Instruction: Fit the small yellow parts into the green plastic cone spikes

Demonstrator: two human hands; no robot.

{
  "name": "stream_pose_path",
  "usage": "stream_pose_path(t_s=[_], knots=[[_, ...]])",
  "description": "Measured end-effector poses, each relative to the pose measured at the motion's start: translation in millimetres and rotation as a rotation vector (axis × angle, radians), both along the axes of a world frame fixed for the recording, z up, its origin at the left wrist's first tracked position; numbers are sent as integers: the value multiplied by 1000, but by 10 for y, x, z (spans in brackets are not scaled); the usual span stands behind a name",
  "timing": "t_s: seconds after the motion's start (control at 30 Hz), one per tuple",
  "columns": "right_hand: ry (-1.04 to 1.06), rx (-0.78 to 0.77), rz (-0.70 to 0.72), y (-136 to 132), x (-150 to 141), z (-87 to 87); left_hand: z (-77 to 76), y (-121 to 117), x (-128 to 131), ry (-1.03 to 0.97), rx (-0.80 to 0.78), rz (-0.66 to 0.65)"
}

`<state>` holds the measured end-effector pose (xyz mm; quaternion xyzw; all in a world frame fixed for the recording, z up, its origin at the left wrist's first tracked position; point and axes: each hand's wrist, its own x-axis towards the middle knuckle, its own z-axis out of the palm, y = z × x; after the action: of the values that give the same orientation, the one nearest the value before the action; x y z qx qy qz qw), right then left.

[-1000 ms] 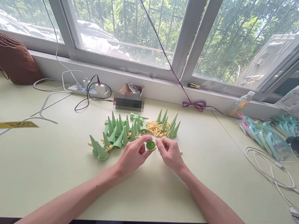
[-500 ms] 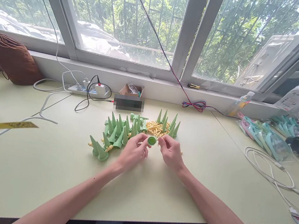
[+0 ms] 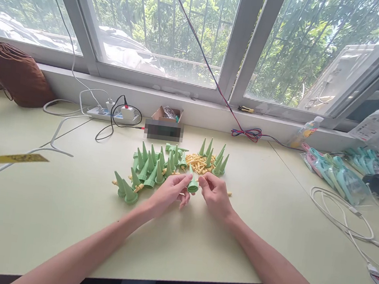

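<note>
One hollow green cone [image 3: 192, 186] is pinched in the left hand [image 3: 169, 192] above the bench [image 3: 162, 249], between one pile of yellow pegs [image 3: 196, 162] and the front edge; whether anything is gripped by the curled right hand [image 3: 217, 196] cannot be told. Three more cones [image 3: 130, 193] are grouped nearest the left edge.

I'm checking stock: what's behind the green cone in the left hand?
Behind the cone lies a pile of yellow pieces; whatever the cone and left hand cover can't be seen.

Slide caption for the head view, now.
Left hand holds a green cone close to the right hand, with a pile of tan pieces beyond.
</note>
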<state>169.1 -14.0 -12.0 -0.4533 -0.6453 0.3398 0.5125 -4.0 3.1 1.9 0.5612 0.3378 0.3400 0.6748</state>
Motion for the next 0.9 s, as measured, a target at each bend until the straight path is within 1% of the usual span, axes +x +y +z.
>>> stream_pose_path(t_s=[0.1, 0.27, 0.43, 0.53, 0.67, 0.73, 0.8, 0.9], knots=[[-14, -15, -5, -1, -1, 7, -3, -4, 1, 64, 80, 16], [-51, -9, -25, 0, -10, 18, 36, -27, 21, 121, 237, 70], [-64, 5, -34, 7, -12, 1, 44, -54, 18, 179, 320, 113], [-85, 7, -38, 6, -9, 3, 20, -65, 19, 213, 374, 174], [-100, -1, -44, -2, -10, 19, -14, -79, 26, 267, 554, 283], [-99, -8, -43, -5, -14, 22, -22, -86, 30, 270, 623, 314], [-94, -12, -47, -4, -21, 20, -21, -93, 36, 267, 639, 326], [-89, -3, -70, 6, -27, 13, -7, -94, 45, 254, 590, 316]])
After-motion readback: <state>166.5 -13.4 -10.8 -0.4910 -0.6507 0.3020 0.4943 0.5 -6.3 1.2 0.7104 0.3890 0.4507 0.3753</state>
